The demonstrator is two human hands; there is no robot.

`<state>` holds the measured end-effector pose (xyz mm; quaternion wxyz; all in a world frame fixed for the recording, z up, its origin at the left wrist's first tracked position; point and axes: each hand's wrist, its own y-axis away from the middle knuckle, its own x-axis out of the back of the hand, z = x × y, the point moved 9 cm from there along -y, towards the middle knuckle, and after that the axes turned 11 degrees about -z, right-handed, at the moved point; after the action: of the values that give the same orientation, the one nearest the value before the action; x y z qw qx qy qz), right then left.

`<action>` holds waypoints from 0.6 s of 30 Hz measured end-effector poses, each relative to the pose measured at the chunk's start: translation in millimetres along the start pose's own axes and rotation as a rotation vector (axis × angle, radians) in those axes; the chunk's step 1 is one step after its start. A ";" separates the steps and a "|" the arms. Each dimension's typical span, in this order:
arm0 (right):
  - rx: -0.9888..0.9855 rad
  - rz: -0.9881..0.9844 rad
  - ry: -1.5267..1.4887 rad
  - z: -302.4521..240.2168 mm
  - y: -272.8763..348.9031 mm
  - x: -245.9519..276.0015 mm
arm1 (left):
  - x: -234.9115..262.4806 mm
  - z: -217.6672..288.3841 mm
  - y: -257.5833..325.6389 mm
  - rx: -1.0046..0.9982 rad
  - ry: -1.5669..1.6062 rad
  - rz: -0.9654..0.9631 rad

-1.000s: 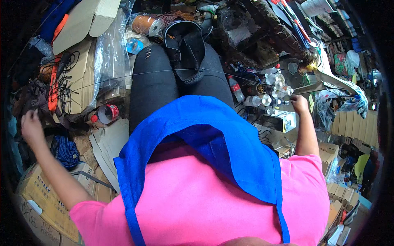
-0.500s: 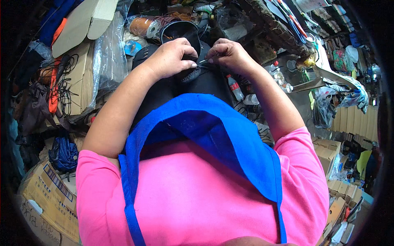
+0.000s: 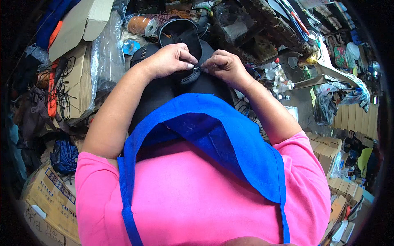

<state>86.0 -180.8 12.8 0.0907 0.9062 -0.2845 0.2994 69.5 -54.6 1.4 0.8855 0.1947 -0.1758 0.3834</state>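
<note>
Meeting at the black shoe's (image 3: 189,77) near end, left hand (image 3: 171,60) and right hand (image 3: 228,69) have grips I can't tell. I'd work gently.

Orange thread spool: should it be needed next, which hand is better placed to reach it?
Probably the left hand: though both it and the right hand are at the black shoe, it is nearer the orange thread spool.
</note>
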 end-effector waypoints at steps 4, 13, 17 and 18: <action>0.039 0.003 0.139 -10.8 3.7 -0.1 | -3.8 3.0 -1.6 0.002 -0.028 -0.069; 0.054 -0.212 0.469 -44.8 -9.1 -3.7 | -7.6 4.0 -1.1 0.004 -0.117 -0.087; 0.064 -0.330 0.754 -59.9 -17.9 -15.9 | -7.7 6.7 -0.6 -0.029 -0.192 -0.060; 0.049 -0.381 0.808 -59.6 -19.9 -21.2 | -3.3 8.6 1.0 -0.055 -0.203 0.000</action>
<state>54.2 -134.7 48.3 0.2267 0.7547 -0.0471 0.6139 65.2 -60.1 7.6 0.8682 0.2084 -0.2749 0.3566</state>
